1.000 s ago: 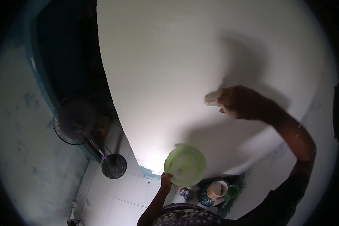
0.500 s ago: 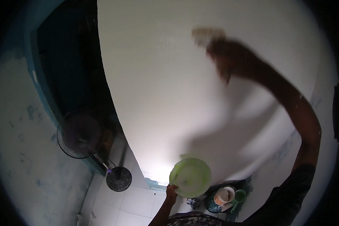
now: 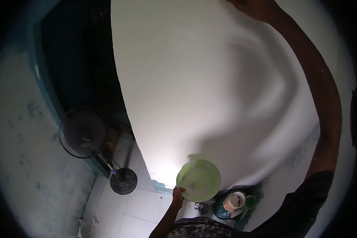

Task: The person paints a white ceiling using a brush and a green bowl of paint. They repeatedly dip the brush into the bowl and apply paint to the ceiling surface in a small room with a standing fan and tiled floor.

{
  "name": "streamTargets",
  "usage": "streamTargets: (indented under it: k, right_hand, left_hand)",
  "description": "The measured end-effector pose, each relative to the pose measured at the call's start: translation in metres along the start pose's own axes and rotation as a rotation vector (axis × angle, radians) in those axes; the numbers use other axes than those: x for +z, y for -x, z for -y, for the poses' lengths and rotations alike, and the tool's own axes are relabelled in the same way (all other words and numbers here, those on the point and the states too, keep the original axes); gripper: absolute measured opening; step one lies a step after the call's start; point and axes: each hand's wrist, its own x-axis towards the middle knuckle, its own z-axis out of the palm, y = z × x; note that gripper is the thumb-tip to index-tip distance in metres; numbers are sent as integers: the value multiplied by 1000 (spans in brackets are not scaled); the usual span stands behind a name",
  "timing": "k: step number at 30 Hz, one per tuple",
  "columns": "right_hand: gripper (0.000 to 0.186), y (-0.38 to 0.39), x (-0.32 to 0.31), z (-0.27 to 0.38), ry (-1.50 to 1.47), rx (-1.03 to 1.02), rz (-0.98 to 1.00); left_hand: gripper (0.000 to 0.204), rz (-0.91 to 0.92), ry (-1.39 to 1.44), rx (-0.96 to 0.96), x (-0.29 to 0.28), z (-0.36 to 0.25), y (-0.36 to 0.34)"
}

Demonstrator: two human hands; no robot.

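Observation:
My left hand [image 3: 178,195] is closed on the near-left rim of a round, light-green plastic plate [image 3: 198,180], with the thumb over the edge. Whitish smears cover much of the plate's face. High up, my right hand [image 3: 256,7] reaches to the top edge of the picture, where its fingertips are cut off. Its wide paintbrush, seen in the earlier frame, now lies outside the view; the hand still looks closed. Behind both hands stands a large pale wall [image 3: 166,91], crossed by the shadow of my right arm.
Low on the right, an orange-white tub [image 3: 233,201] stands on a paint-marked bucket [image 3: 222,210], with a green dipper [image 3: 250,202] beside it. A standing fan [image 3: 83,133] is at the left by a dark doorway [image 3: 79,59]. White tiles [image 3: 135,206] cover the floor.
My right hand has moved upward, taking the brush out of the picture. The plate in my left hand sits slightly higher in view, as do the fan and tubs.

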Motion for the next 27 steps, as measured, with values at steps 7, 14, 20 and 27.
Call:
streamTargets:
  k: [7,14,20,27]
  right_hand:
    - [30,50,87,54,-190,15,401]
    - [21,36,80,50,-305,313,832]
    - [5,-11,6,-5,-45,-104,-189]
    - [28,29,94,69,-213,144,472]
  left_hand:
    - [50,24,51,11,-12,-1,3]
    - [49,-2,0,-1,-19,-10,4]
    - [49,83,-24,-33,-17,-4,-8]
    - [49,2,-23,4,-50,-7,-6]
